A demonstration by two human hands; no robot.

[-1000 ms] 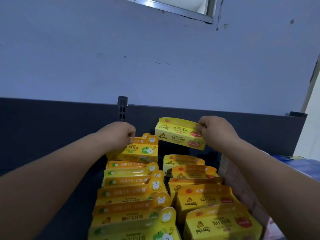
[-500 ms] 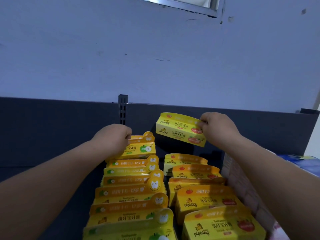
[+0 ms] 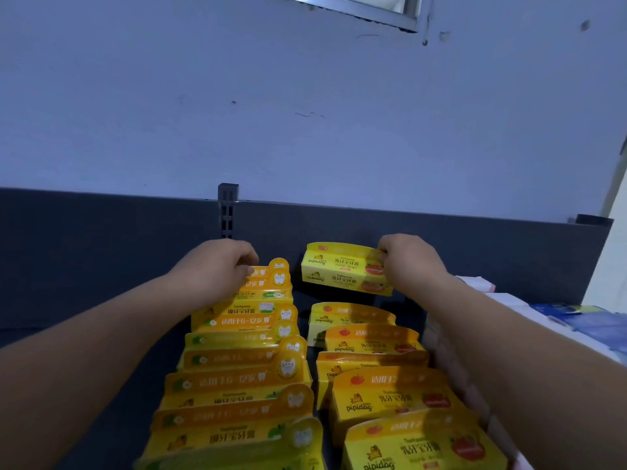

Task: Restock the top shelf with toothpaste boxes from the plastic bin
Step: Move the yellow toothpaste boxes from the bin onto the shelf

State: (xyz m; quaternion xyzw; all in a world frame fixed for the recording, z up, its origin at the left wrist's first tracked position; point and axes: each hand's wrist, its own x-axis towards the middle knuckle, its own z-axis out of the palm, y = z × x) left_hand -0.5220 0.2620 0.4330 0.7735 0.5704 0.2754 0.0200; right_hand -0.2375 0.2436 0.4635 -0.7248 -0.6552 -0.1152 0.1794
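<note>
On the dark grey top shelf [image 3: 101, 252]: two rows of yellow cardboard toothpaste boxes [image 3: 373, 385] are standing.
Right hand [image 3: 412, 262]: fingers are pinching another yellow box [image 3: 339, 269] above the back gap.
Left hand [image 3: 217, 269]: fingers are curling round the left row's back box [image 3: 268, 278].
Still to do: putting it down; the bin is not showing.

The single head-worn wide-angle camera faces forward and downward along the shelf [image 3: 101, 259] toward the rear wall [image 3: 305, 130], at close range.

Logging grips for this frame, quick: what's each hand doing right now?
Left hand: gripping the rearmost green-apple toothpaste box.
Right hand: pinching the raised yellow pipidog toothpaste box.
</note>
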